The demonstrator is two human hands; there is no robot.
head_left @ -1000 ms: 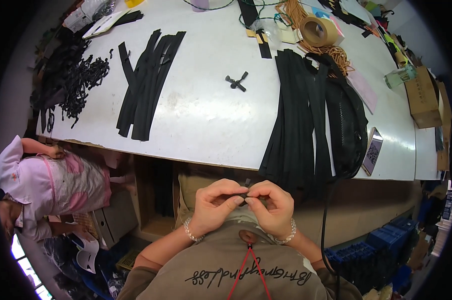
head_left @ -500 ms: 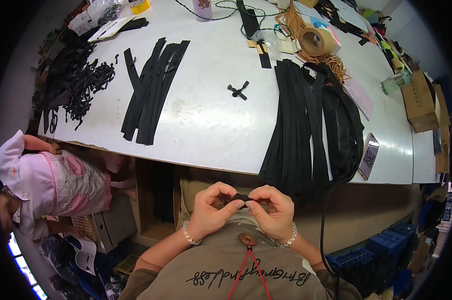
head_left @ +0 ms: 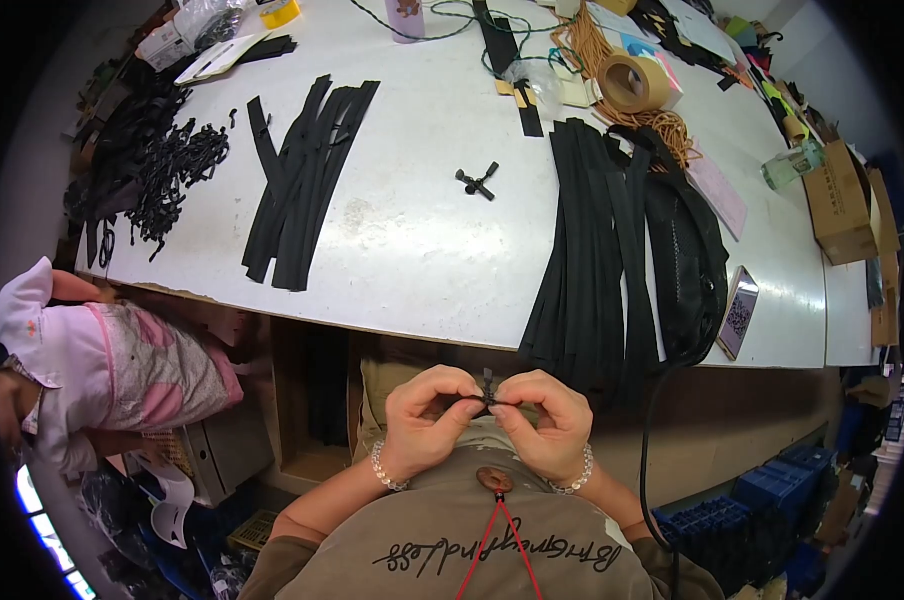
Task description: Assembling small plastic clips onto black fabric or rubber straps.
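Note:
In front of my chest, my left hand point(head_left: 429, 415) and my right hand point(head_left: 549, 420) face each other, thumbs and fingertips pinched close together. Between them they hold a small black piece point(head_left: 488, 388), whose narrow greyish tab points away from me. It looks like a zipper pull, though the fingertips cover most of it. On the table point(head_left: 432, 260) beyond lie a few loose black pulls point(head_left: 478, 181). Long flat black strips point(head_left: 582, 250), like zipper tape, hang over the table edge to the right. More black strips point(head_left: 307, 180) lie to the left.
A heap of small black pulls point(head_left: 177, 165) covers the far left. A black bag point(head_left: 682, 260) and a phone point(head_left: 738, 312) lie at right, with a brown tape roll point(head_left: 634, 83) and cords point(head_left: 582, 45) behind. Another person point(head_left: 132, 360) sits at left.
The black piece between my fingertips has turned, so its tab now sticks up away from me. My hands have barely shifted. The person at left has moved slightly.

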